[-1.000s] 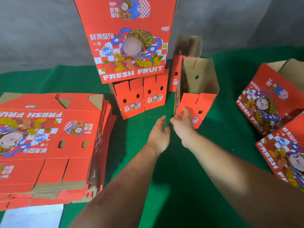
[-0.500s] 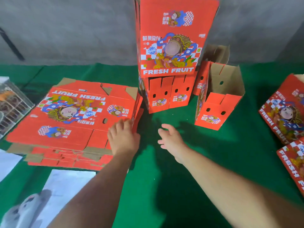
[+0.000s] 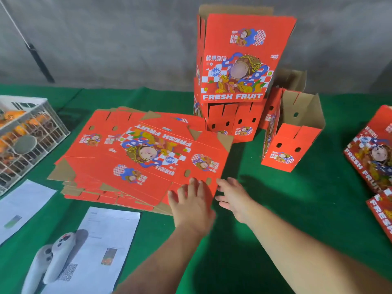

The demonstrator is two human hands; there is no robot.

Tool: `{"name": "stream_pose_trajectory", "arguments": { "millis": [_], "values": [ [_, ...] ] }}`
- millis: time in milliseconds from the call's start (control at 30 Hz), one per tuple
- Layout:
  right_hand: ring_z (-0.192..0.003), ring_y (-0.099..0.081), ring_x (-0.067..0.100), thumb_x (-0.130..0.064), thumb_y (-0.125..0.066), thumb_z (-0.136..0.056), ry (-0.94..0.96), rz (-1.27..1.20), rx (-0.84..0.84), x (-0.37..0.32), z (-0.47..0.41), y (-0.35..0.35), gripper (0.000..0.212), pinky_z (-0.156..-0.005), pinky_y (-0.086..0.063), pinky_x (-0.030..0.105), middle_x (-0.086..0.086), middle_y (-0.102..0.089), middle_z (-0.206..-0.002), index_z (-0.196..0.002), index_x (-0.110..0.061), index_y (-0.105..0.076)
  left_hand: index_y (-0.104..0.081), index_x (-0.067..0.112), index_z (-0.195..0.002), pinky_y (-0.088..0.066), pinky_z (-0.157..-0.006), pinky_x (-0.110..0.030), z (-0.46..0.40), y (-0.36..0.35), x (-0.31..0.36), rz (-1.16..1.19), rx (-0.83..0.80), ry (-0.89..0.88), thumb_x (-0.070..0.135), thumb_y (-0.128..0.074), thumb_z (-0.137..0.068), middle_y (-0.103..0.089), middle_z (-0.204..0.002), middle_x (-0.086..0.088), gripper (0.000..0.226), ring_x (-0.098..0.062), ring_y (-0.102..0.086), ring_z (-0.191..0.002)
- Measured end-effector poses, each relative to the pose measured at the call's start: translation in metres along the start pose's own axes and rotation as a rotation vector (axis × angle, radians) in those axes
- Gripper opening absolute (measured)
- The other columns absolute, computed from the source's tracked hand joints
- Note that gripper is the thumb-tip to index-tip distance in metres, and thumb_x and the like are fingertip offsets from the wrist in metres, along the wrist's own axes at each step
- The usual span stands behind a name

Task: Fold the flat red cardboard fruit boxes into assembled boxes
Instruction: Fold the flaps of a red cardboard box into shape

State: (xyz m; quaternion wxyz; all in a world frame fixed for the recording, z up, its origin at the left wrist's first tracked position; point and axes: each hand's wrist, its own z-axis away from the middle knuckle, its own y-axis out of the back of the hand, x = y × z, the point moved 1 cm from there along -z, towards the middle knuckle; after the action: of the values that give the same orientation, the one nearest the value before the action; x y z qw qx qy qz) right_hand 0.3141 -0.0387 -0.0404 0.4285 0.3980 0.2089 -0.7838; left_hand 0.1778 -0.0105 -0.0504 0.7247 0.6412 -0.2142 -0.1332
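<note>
The left hand (image 3: 192,205) lies spread on the near right corner of the flat box stack (image 3: 135,158), whose long side runs left to right, while the right hand (image 3: 234,196) hangs spread beside it.

Two bare forearms enter from the bottom edge, no sleeves in view on either. Left hand (image 3: 192,205): no glove, no ring or watch visible, wrist uncovered. Right hand (image 3: 234,198): likewise ungloved, fingers and wrist without jewellery or strap. Left forearm shows faint mottled marking along its upper side; detail blurred. Nails too small and soft-focused to judge. No other clothing in view.
</note>
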Motion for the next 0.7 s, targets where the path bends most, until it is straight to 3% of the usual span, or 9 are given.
{"name": "stream_pose_trajectory", "arguments": {
  "millis": [100,167,267,333,400,533,700],
  "values": [
    [-0.071,-0.071,0.020,-0.014,-0.057,-0.105,-0.021,-0.235,0.026,0.005,0.003,0.020,0.017,-0.062,-0.056,0.032,0.005,-0.077,-0.093,-0.120,-0.016,-0.063,-0.022,0.031,-0.159,-0.014,-0.117,-0.062,0.024,-0.009,0.029,0.041,0.005,-0.114,0.065,-0.045,-0.086,-0.023,-0.166,0.001,0.084,-0.034,-0.028,-0.143],
    [-0.053,-0.068,0.018,0.001,-0.051,-0.101,-0.029,-0.262,0.061,0.009,0.004,0.037,0.024,-0.047,-0.050,0.026,0.006,-0.075,-0.074,-0.102,-0.015,-0.069,-0.026,0.037,-0.158,-0.020,-0.114,-0.054,0.025,-0.011,0.034,0.130,-0.001,-0.145,0.078,-0.029,-0.086,-0.032,-0.161,0.004,0.082,-0.031,-0.033,-0.138],
    [-0.069,-0.075,0.028,0.007,-0.044,-0.102,-0.031,-0.346,0.056,0.017,0.009,0.063,0.031,-0.057,-0.060,0.036,0.016,-0.078,-0.092,-0.108,-0.009,-0.070,-0.028,0.036,-0.160,-0.023,-0.118,-0.048,0.007,-0.007,0.007,0.323,0.131,-0.034,0.077,-0.031,-0.092,-0.032,-0.160,0.003,0.080,-0.029,-0.032,-0.142],
    [-0.077,-0.078,0.032,0.005,-0.042,-0.104,-0.038,-0.404,0.073,0.022,0.012,0.079,0.031,-0.061,-0.063,0.043,0.018,-0.079,-0.100,-0.112,-0.009,-0.068,-0.035,0.024,-0.160,-0.022,-0.121,-0.051,-0.009,-0.003,-0.032,0.440,0.277,0.161,0.060,-0.048,-0.100,-0.032,-0.163,-0.009,0.071,-0.036,-0.029,-0.147],
    [-0.079,-0.079,0.031,0.003,-0.044,-0.105,-0.025,-0.439,0.117,0.027,0.013,0.090,0.030,-0.063,-0.064,0.045,0.017,-0.079,-0.102,-0.116,-0.011,-0.067,-0.035,0.017,-0.160,-0.019,-0.123,-0.054,-0.020,-0.002,-0.072,0.450,0.306,0.299,0.050,-0.050,-0.103,-0.029,-0.166,-0.015,0.067,-0.040,-0.022,-0.151],
    [-0.088,-0.078,0.032,0.003,-0.047,-0.104,0.009,-0.498,0.171,0.031,0.015,0.102,0.031,-0.067,-0.063,0.044,0.016,-0.078,-0.108,-0.126,-0.013,-0.063,-0.030,0.021,-0.161,-0.016,-0.126,-0.052,-0.034,-0.002,-0.094,0.298,0.223,0.214,0.056,-0.038,-0.105,-0.022,-0.170,-0.006,0.067,-0.035,-0.013,-0.155],
    [-0.103,-0.073,0.038,0.007,-0.046,-0.102,0.067,-0.527,0.270,0.030,0.024,0.132,0.040,-0.087,-0.059,0.055,0.022,-0.074,-0.118,-0.133,-0.013,-0.060,-0.024,0.020,-0.164,-0.014,-0.127,-0.049,-0.045,0.010,-0.104,0.288,0.176,0.221,0.056,-0.036,-0.106,-0.020,-0.170,-0.011,0.069,-0.036,-0.015,-0.155]
  ]
}}
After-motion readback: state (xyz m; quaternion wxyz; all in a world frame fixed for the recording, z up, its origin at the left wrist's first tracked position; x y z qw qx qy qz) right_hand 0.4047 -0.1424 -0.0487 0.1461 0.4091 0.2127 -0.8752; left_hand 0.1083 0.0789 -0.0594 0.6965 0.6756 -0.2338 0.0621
